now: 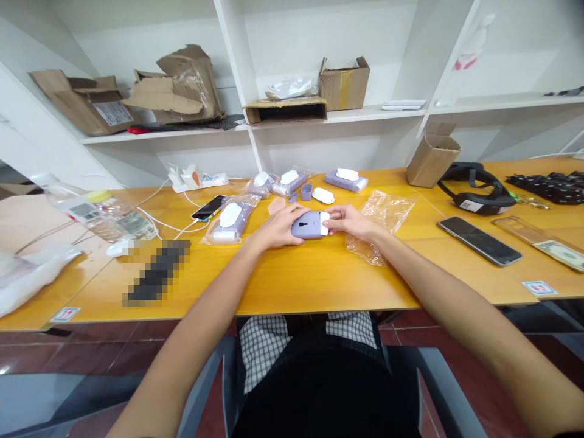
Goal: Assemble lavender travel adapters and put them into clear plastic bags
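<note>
Near the middle of the table, my left hand point(283, 226) is wrapped round the left part of a small lavender plastic case point(308, 225) with a black mark on its upper face. My right hand point(347, 221) has its fingers closed on the white end piece point(324, 223) at the case's right side. Whether that piece is attached or partly out, I cannot tell. Just behind lie a small lavender cup-like part point(306, 192) and a white oval lid point(323, 195). A crumpled clear plastic bag point(383, 222) lies by my right forearm.
Behind stands a lavender case with a white oval top point(347, 177); similar bagged cases point(229, 220) lie left. A charging phone point(210, 208), power plugs point(187, 177) and plastic jar point(121, 213) are further left. Right are a carton point(432, 157), headset point(479, 188) and phone point(479, 240).
</note>
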A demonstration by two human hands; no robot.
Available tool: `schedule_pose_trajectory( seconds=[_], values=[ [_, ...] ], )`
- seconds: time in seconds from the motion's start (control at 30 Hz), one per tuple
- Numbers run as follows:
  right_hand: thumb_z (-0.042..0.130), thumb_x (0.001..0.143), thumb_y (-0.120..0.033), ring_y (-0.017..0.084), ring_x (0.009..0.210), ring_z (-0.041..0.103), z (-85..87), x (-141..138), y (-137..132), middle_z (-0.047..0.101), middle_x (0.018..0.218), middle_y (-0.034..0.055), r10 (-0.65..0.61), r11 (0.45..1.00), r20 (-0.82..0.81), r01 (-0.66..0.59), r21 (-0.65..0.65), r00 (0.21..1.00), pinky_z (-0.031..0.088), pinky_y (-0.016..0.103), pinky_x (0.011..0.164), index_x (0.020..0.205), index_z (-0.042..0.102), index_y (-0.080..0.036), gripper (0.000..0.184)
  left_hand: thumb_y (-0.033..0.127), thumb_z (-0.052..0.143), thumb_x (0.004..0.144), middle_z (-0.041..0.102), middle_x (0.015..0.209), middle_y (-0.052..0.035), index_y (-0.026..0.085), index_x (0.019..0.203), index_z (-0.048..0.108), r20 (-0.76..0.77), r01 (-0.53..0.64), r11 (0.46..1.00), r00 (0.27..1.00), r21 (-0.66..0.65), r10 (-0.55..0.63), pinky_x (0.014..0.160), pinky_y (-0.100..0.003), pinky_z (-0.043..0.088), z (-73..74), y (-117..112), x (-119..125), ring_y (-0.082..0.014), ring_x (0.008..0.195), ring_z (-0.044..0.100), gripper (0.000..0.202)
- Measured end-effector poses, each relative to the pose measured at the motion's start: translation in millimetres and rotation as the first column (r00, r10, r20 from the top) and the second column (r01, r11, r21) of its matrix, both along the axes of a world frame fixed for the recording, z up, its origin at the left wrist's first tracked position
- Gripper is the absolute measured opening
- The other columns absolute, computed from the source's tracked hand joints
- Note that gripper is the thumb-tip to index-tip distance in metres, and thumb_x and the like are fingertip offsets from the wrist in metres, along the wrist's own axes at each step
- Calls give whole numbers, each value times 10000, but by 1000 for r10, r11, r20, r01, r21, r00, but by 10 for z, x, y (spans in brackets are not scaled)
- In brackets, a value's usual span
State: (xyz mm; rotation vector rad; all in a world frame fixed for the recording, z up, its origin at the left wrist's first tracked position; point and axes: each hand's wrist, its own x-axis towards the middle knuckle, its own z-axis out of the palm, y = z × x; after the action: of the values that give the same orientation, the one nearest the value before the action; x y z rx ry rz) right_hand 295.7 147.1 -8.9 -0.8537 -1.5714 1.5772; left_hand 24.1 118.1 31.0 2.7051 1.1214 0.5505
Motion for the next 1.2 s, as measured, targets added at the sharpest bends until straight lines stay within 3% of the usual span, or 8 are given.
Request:
schedule_pose_trajectory(
  seconds=[0.43, 0.6, 0.73, 0.83, 0.93, 1.03, 1.13, 1.2],
  values=[
    [944, 742, -342, 167, 712, 715, 34, -7, 5, 769, 848, 63, 2, 999, 86, -5, 37, 996, 620, 303, 693, 1056, 665, -172, 453, 350, 846, 712, 581, 1422, -115, 252, 1526, 527, -36, -26, 1000, 999, 0, 26, 1118, -486, 476, 13, -14, 14, -333, 1277, 590, 880],
    [916, 784, -338, 168, 689, 708, 53, -37, -2, 767, 806, 67, -7, 996, 163, -8, 90, 987, 606, 293, 668, 1009, 672, -164, 375, 461, 841, 758, 582, 1457, -123, 256, 1532, 520, -32, -25, 999, 999, -31, 24, 1129, -483, 466, -22, 2, -14, -331, 1307, 585, 863],
    [900, 809, -313, 153, 629, 685, 55, -47, -19, 756, 767, 33, -45, 995, 189, 26, 98, 981, 600, 284, 642, 1156, 679, -164, 437, 571, 807, 802, 552, 1530, -127, 265, 1534, 513, -44, -47, 995, 998, -94, 43, 1179, -488, 434, 2, 3, -36, -331, 1385, 552, 846],
    [886, 828, -289, 142, 605, 675, 63, -54, -32, 743, 747, 11, -42, 994, 204, 20, 109, 978, 588, 264, 620, 1215, 680, -170, 455, 609, 720, 879, 525, 1585, -119, 267, 1537, 506, -35, -88, 993, 996, -80, 86, 1215, -497, 406, 81, -110, -105, -332, 1471, 488, 771],
    [887, 827, -271, 139, 605, 673, 69, -67, -34, 741, 744, 12, -35, 993, 212, 10, 116, 977, 582, 256, 613, 1164, 692, -167, 402, 577, 591, 978, 549, 1576, -106, 262, 1518, 521, 12, -198, 979, 980, 36, 198, 1222, -501, 403, 157, -395, -284, -316, 1482, 484, 629],
    [889, 824, -262, 142, 610, 673, 61, -78, -24, 742, 747, 18, -38, 993, 224, 12, 117, 974, 584, 261, 615, 1151, 698, -166, 391, 517, 545, 1001, 649, 1445, -111, 259, 1424, 602, 18, -469, 867, 881, 168, 473, 1190, -573, 417, 154, -750, -590, -344, 1365, 575, 499],
    [878, 835, -257, 138, 599, 667, 38, -80, -12, 748, 756, 23, -56, 992, 225, 28, 122, 973, 575, 252, 598, 1165, 699, -161, 387, 531, 526, 992, 617, 1461, -181, 235, 1375, 647, 3, -771, 591, 609, 239, 793, 1141, -769, 343, 81, -983, -957, -471, 1398, 503, 499],
    [864, 847, -256, 137, 605, 672, 23, -76, -6, 754, 767, 26, -54, 991, 226, 25, 128, 973, 574, 246, 600, 1171, 698, -159, 377, 611, 525, 970, 557, 1518, -229, 238, 1467, 588, -64, -853, 499, 495, 152, 866, 1046, -843, 364, 19, -1026, -1171, -549, 1400, 468, 625]
  ],
)
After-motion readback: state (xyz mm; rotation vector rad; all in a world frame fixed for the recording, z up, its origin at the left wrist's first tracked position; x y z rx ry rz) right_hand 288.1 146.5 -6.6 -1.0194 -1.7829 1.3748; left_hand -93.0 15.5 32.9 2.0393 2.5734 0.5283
